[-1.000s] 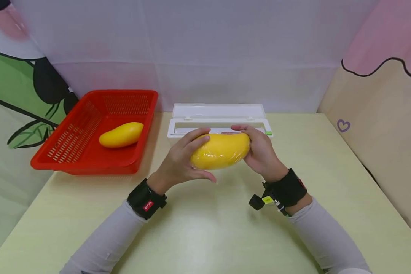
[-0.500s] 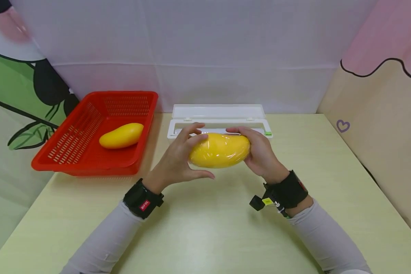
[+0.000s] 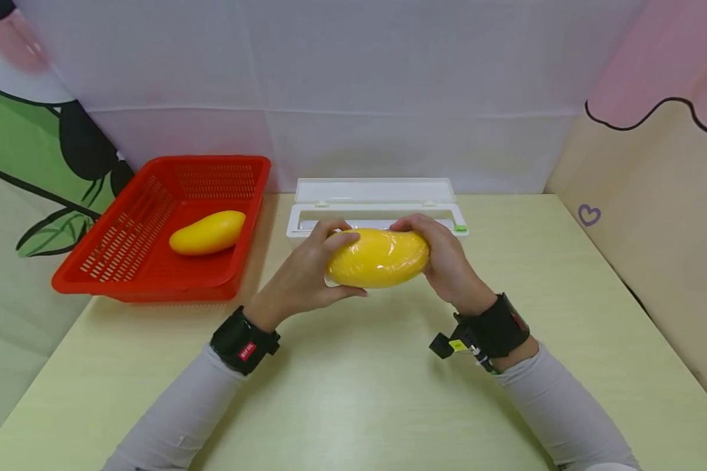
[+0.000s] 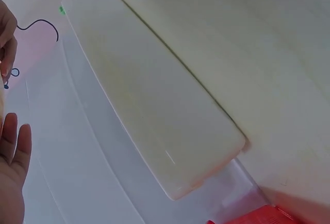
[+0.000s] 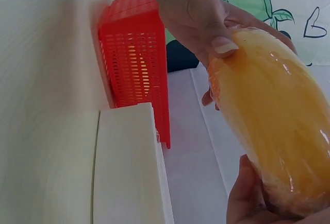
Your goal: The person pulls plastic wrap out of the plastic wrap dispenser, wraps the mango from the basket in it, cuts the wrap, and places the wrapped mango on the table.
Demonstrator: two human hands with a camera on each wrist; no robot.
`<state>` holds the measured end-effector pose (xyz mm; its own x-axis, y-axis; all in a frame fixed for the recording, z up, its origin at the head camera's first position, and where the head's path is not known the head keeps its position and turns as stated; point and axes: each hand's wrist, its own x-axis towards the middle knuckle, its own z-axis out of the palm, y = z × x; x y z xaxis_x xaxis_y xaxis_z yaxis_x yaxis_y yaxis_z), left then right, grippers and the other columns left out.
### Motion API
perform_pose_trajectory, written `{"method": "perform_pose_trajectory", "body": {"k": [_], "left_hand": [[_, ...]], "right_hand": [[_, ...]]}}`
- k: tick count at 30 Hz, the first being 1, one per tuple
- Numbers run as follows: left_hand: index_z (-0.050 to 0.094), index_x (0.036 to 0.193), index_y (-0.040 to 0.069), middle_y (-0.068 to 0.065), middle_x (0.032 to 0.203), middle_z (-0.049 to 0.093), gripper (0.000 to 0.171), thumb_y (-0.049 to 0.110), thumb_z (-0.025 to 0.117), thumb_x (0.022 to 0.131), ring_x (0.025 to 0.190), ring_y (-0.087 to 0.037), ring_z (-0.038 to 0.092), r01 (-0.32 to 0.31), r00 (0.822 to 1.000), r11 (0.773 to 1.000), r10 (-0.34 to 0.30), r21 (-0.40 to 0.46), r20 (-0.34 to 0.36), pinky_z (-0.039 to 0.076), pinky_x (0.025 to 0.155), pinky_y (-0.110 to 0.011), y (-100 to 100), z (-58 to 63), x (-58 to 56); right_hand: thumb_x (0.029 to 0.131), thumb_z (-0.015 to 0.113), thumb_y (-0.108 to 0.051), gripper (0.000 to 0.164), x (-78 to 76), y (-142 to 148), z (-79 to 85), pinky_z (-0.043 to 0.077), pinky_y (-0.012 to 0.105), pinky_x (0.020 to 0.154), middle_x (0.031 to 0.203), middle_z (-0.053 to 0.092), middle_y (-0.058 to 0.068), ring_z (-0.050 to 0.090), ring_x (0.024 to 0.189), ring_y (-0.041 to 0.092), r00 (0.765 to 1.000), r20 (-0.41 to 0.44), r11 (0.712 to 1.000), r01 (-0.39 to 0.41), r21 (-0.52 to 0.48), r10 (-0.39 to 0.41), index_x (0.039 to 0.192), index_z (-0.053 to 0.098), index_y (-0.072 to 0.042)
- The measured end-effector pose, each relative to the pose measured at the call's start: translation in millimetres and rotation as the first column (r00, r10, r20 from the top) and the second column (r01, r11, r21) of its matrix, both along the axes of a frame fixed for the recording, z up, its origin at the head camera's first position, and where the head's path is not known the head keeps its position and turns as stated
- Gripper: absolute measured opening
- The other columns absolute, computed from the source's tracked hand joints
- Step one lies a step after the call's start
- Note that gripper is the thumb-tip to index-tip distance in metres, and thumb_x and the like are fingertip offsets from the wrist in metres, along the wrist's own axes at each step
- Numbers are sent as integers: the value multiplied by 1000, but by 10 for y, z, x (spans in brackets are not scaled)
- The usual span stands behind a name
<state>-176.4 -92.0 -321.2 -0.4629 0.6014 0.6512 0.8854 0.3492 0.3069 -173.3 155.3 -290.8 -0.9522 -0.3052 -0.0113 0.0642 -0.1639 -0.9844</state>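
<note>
A yellow mango wrapped in shiny clear film is held above the table, in front of a white box. My left hand holds its left end, thumb at the lower side and fingers over the top. At the other end, my right hand grips it with the fingers along the far side. The right wrist view shows the film on the mango close up, wrinkled at both ends. In the left wrist view only an edge of the mango appears, beside my left hand.
A red basket stands at the left with another yellow mango inside. Behind my hands is the long white box, its lid raised and a green piece at its right end. Cloth hangs behind the table.
My left fingers spread a little, then came back in on the mango, its thumb moving up closer to the underside. The mango and right hand have barely moved.
</note>
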Motion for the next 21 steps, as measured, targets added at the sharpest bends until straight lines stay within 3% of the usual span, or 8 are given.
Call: {"method": "perform_pose_trajectory", "body": {"k": [7, 11, 12, 14, 18, 19, 21], "left_hand": [[36, 139, 12, -16, 135, 41, 88, 21, 91, 71, 118, -26, 51, 50, 997, 998, -52, 39, 54, 52, 97, -38, -42, -2, -23], [38, 139, 10, -16, 135, 42, 88, 20, 92, 70, 118, -27, 51, 54, 997, 997, -56, 47, 46, 52, 97, -39, -33, 14, -25], [38, 139, 10, -16, 135, 42, 88, 20, 92, 70, 117, -27, 51, 53, 997, 998, -55, 46, 46, 52, 97, -39, -29, 17, -24], [39, 139, 10, -15, 134, 43, 86, 22, 91, 71, 116, -26, 52, 48, 998, 998, -50, 38, 46, 52, 96, -38, -24, 15, -25], [41, 139, 11, -14, 132, 46, 85, 27, 90, 72, 115, -25, 53, 24, 999, 1000, -24, -1, 29, 53, 94, -37, -20, -9, -25], [41, 139, 11, -14, 132, 47, 85, 28, 90, 73, 115, -25, 53, 14, 1000, 1000, -14, -14, 20, 53, 94, -37, -21, -16, -25], [41, 140, 11, -14, 132, 49, 86, 30, 90, 72, 115, -25, 53, -1, 1000, 999, 1, -32, 4, 53, 94, -37, -22, -26, -23]], "right_hand": [[107, 40, -32, 37, -20, 18, 19, 52, 26, 78, 118, 57, 9, 57, 91, 25, 993, -115, 977, 19, 211, 6, 119, 57, -2], [105, 48, -33, 34, -15, 80, 35, 53, 27, 78, 125, 57, 12, 59, 95, 28, 965, -260, 946, 54, 321, 33, 122, 58, -5], [104, 52, -31, 33, -9, 92, 37, 54, 28, 78, 126, 57, 12, 59, 97, 28, 947, -318, 932, 68, 355, 52, 124, 58, -5], [100, 60, -29, 35, 5, 105, 41, 54, 31, 84, 129, 57, 11, 59, 105, 27, 884, -452, 881, 117, 458, 117, 127, 58, -7], [91, 73, -33, 46, 35, 100, 30, 50, 39, 90, 130, 58, 6, 53, 116, 24, 715, -638, 743, 255, 618, 286, 129, 59, -10], [90, 75, -36, 48, 41, 92, 29, 49, 40, 90, 129, 59, 5, 52, 116, 24, 685, -654, 718, 274, 640, 322, 128, 59, -10], [86, 77, -42, 55, 54, 72, 25, 49, 39, 87, 127, 60, 4, 52, 114, 23, 655, -660, 681, 294, 671, 367, 128, 59, -11]]}}
